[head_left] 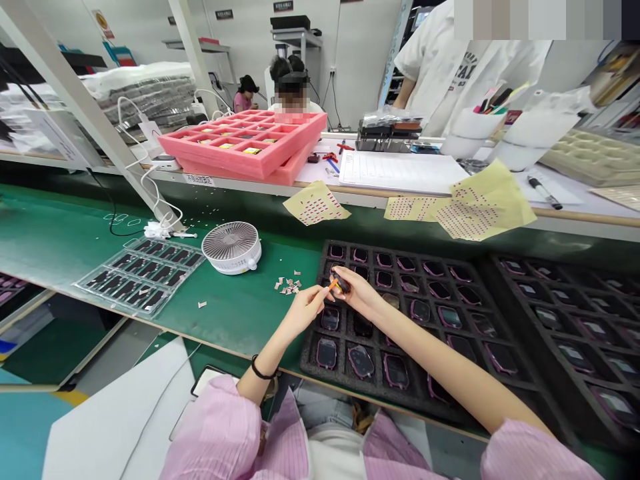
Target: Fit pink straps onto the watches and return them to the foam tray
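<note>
My right hand [359, 291] is closed around a small dark watch-like case [343, 283], held above the edge of a black foam tray [311, 360]. With its fingers pinched, my left hand [311, 303] grips a small orange strip [332, 285] against that case. Whether the strip is fixed to the case cannot be made out. Watch-like cases with purple rims, such as one at the tray's front [327, 353], lie in the foam pockets below my hands. Left of my hands, a small pile of pale pinkish pieces [288, 287] is scattered on the green mat [240, 313].
A white round fan [231, 247] stands left of the pile, beside a clear tray of black parts [143, 275]. A second foam tray [543, 340] lies right. Yellow dotted sheets [318, 203] hang from the shelf edge, below pink foam trays [215, 150]. Other people are beyond the shelf.
</note>
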### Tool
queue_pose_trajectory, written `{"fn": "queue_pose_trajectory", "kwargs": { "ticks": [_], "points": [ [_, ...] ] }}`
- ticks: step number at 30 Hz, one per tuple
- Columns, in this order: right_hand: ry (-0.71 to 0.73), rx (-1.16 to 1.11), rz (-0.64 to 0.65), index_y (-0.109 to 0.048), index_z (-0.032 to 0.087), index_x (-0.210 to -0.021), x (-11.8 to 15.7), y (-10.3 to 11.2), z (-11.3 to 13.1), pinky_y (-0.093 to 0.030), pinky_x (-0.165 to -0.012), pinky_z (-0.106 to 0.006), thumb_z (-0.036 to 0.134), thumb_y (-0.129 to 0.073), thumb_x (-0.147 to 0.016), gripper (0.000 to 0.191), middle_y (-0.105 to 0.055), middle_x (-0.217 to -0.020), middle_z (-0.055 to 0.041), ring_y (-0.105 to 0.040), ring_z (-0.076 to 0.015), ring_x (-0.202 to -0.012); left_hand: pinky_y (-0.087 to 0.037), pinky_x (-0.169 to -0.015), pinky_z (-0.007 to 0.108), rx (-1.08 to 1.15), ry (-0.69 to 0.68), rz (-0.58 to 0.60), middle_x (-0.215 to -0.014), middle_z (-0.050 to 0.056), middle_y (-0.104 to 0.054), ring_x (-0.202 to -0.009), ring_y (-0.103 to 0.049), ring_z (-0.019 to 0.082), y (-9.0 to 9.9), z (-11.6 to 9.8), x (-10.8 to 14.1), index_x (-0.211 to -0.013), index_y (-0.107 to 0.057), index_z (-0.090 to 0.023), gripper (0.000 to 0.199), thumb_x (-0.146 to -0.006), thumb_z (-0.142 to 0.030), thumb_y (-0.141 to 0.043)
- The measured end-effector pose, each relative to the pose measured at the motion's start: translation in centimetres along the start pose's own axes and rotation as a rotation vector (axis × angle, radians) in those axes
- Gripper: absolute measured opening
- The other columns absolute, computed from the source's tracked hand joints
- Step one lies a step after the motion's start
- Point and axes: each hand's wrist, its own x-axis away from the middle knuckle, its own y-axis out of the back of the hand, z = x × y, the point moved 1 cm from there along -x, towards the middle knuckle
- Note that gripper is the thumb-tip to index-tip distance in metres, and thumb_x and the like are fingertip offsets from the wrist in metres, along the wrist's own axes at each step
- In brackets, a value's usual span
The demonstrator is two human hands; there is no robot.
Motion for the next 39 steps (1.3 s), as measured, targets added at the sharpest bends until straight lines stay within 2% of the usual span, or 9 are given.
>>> {"fn": "queue_pose_trajectory", "kwargs": {
  "ticks": [5, 14, 19, 25, 33, 39],
  "points": [
    [0.019, -0.070, -0.040, -0.057, 0.019, -0.076, 0.4, -0.4, 0.4, -0.030, -0.040, -0.021, 0.043, -0.082, -0.064, 0.036, -0.060, -0.066, 0.0030, -0.048, -0.0073, -0.047, -0.020, -0.041, 0.021, -0.019, -0.006, -0.007, -0.045, -0.008, -0.035, -0.039, -0.028, 0.006, -0.2, -0.2, 0.0, -0.078, -0.061, -0.015, 0.053, -0.083, -0.065, -0.045],
    [0.076, -0.085, -0.071, -0.059, 0.020, -0.079, 1.0, -0.6, 0.7, -0.029, -0.042, -0.019, 0.039, -0.082, -0.066, 0.032, -0.057, -0.065, 0.0058, -0.048, -0.0053, -0.047, -0.020, -0.040, 0.021, -0.036, -0.001, 0.006, -0.044, -0.007, -0.036, -0.038, -0.028, 0.006, -0.3, -0.9, 0.1, -0.076, -0.064, -0.013, 0.054, -0.083, -0.064, -0.047],
    [0.054, -0.183, -0.022, -0.059, 0.021, -0.084, 0.9, -1.2, 0.5, -0.027, -0.038, -0.020, 0.042, -0.077, -0.070, 0.031, -0.061, -0.073, 0.0044, -0.040, -0.0035, -0.042, -0.016, -0.037, 0.020, 0.110, 0.018, 0.046, -0.043, -0.009, -0.034, -0.034, -0.022, 0.004, -0.6, -1.2, -0.2, -0.077, -0.064, -0.013, 0.052, -0.080, -0.065, -0.053],
    [0.025, -0.270, -0.015, -0.053, 0.022, -0.083, 0.6, -1.1, 0.4, -0.030, -0.038, -0.020, 0.038, -0.078, -0.070, 0.032, -0.055, -0.065, 0.0083, -0.027, -0.0020, -0.035, -0.015, -0.033, 0.018, 0.260, 0.023, 0.029, -0.041, -0.010, -0.034, -0.032, -0.021, 0.002, -1.6, -0.5, -0.7, -0.075, -0.060, -0.014, 0.054, -0.073, -0.068, -0.059],
    [0.015, -0.294, -0.044, -0.053, 0.026, -0.095, 0.6, -0.9, 0.4, -0.030, -0.037, -0.021, 0.032, -0.074, -0.070, 0.033, -0.056, -0.067, 0.0088, -0.025, -0.0040, -0.034, -0.012, -0.032, 0.018, 0.375, 0.051, 0.006, -0.039, -0.012, -0.032, -0.031, -0.016, 0.001, -2.5, 0.1, -1.0, -0.071, -0.057, -0.015, 0.054, -0.069, -0.069, -0.063],
    [0.060, -0.245, -0.080, -0.049, 0.025, -0.085, 0.4, -1.0, 0.1, -0.028, -0.038, -0.021, 0.038, -0.075, -0.066, 0.035, -0.053, -0.062, 0.0083, -0.023, -0.0043, -0.036, -0.013, -0.031, 0.018, 0.399, 0.047, 0.007, -0.038, -0.012, -0.033, -0.030, -0.016, 0.001, -2.7, 0.4, -1.3, -0.070, -0.057, -0.015, 0.055, -0.069, -0.069, -0.063]
  ]
}}
